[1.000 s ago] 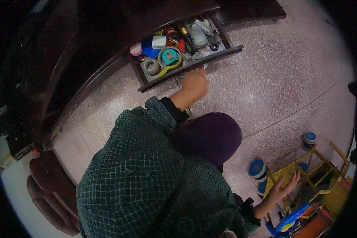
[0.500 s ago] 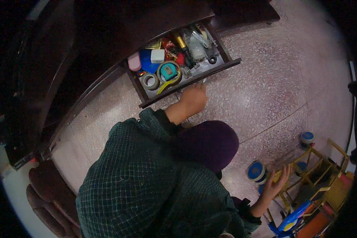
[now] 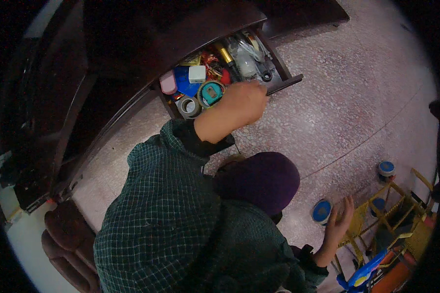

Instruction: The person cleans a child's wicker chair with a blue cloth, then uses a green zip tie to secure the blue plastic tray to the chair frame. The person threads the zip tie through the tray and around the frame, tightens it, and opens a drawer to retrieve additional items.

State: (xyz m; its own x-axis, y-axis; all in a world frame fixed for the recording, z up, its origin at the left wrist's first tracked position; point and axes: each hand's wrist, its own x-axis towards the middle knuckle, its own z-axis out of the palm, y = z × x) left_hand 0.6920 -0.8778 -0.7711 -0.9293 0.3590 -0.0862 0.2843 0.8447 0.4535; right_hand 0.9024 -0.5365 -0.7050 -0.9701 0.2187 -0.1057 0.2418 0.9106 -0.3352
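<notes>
My left hand point(image 3: 244, 102) is over the front edge of an open dark wooden drawer point(image 3: 288, 83), its fingers curled and mostly hidden from above. Close beside it in the drawer lies a teal tape measure point(image 3: 211, 93), set inside a ring of tape. A grey tape roll point(image 3: 188, 106), a pink case point(image 3: 168, 82), a white square block point(image 3: 197, 74) and a blue flat piece point(image 3: 185, 82) sit to its left. Toward the right are a gold-and-black tube point(image 3: 224, 52) and clear plastic wrapping point(image 3: 245, 63). My right hand point(image 3: 340, 219) is raised, open and holding nothing.
My knee in purple cloth point(image 3: 259, 180) rises between my arms. Blue-topped round tubs point(image 3: 321, 212) and a yellow woven-seat frame point(image 3: 376, 215) stand on the speckled floor point(image 3: 327, 122) at right. A brown cushioned seat point(image 3: 68, 224) is at lower left, the dark cabinet point(image 3: 146, 39) behind the drawer.
My left hand has moved from below the drawer front up over its edge, covering part of the front. My right hand has stayed raised, with a slight shift in its fingers.
</notes>
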